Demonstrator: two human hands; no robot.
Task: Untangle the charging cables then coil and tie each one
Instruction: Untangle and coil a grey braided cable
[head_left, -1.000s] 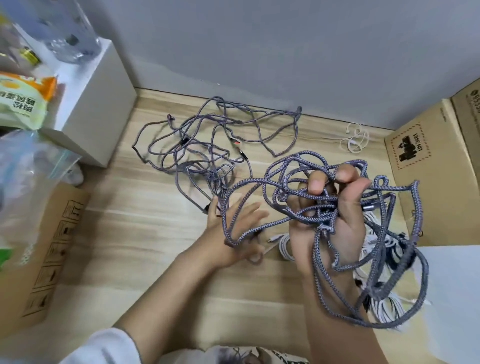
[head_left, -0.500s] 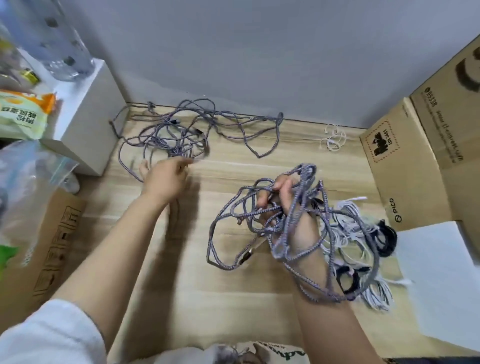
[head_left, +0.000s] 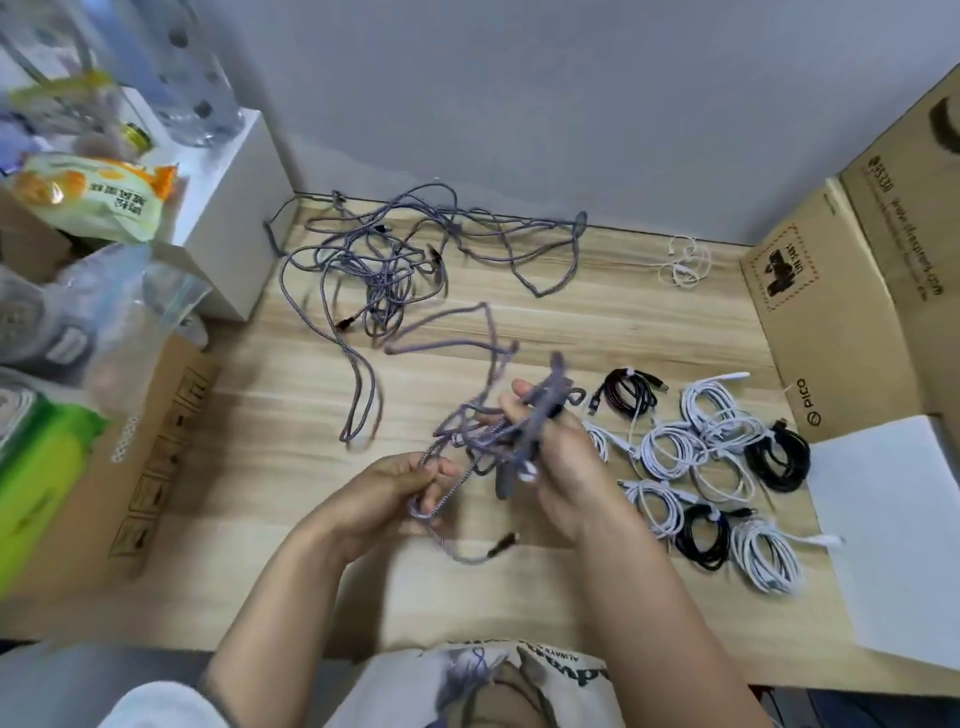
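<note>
Your wooden table (head_left: 260, 415) meets a grey wall (head_left: 519, 104); taking the tangled cable bundle (head_left: 498, 436) as landmark, your left hand (head_left: 379, 499) pinches a strand at its near-left edge and your right hand (head_left: 566, 467) grips its right side, fingers curled around it. Beyond the bundle lies a loose purple cable tangle (head_left: 384, 260); to its right lie coiled white and black cables (head_left: 717, 457), then cardboard boxes (head_left: 831, 312). To its left a white box (head_left: 228, 208) carries a snack packet (head_left: 98, 197).

Light wooden table (head_left: 291, 441) with tangled purple cables (head_left: 384, 260), coiled cables (head_left: 717, 467), cardboard boxes (head_left: 831, 322).
</note>
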